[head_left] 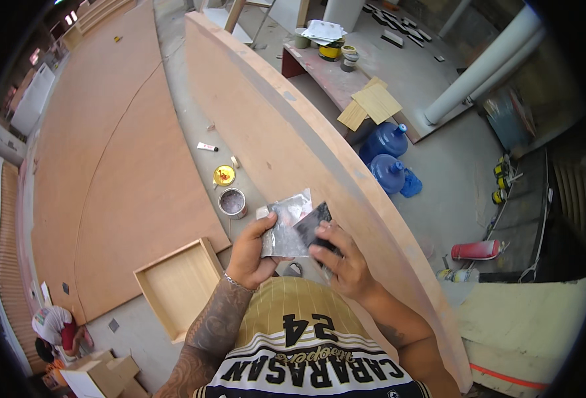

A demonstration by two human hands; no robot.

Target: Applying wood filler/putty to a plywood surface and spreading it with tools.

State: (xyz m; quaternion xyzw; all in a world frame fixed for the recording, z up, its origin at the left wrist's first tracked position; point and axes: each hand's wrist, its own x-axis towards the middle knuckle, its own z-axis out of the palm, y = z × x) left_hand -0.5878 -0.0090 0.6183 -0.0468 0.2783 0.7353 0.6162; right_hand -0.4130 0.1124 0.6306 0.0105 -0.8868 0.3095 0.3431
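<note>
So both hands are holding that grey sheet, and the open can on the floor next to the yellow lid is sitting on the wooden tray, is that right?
Not quite. The head view shows the open can standing on the bare floor beside the yellow lid, apart from the wooden tray, which lies nearer the person. The rest holds: the left hand and right hand both grip the grey sheet.

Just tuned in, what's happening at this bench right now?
A person stands at a long curved plywood panel, holding things in both hands above its edge. The left hand pinches a crumpled grey sheet, probably sandpaper. The right hand grips a small dark flat piece laid against that sheet. On the floor beyond sit an open round tin of grey paste, its yellow lid and a shallow wooden tray.
</note>
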